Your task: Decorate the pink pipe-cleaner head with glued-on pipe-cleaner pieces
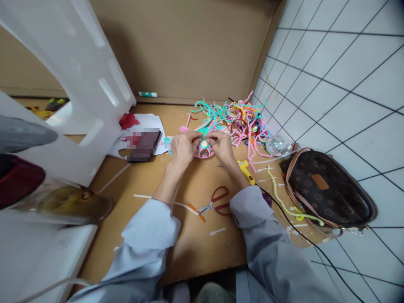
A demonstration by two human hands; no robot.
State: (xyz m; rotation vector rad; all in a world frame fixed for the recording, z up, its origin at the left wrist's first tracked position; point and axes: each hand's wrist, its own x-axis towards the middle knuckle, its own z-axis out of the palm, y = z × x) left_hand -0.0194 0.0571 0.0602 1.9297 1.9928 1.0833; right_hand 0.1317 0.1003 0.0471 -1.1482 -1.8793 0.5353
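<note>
My left hand [184,146] and my right hand [221,145] are close together over the middle of the table, fingers pinched. Between the fingertips is a teal pipe cleaner [206,131]; its exact ends are hard to make out. Just below the fingers sits a small round pink piece [205,154] with red and teal loops and a pale centre, partly covered by my hands. Behind them spreads a tangled heap of pipe cleaners [243,120] in pink, teal, red and yellow.
Red-handled scissors [217,203] lie open near my forearms. A yellow glue gun [245,171] with a black cable rests by my right wrist. A brown patterned bag [334,189] stands right, a dark phone [143,145] on paper left. White plastic panels [104,63] rise at left.
</note>
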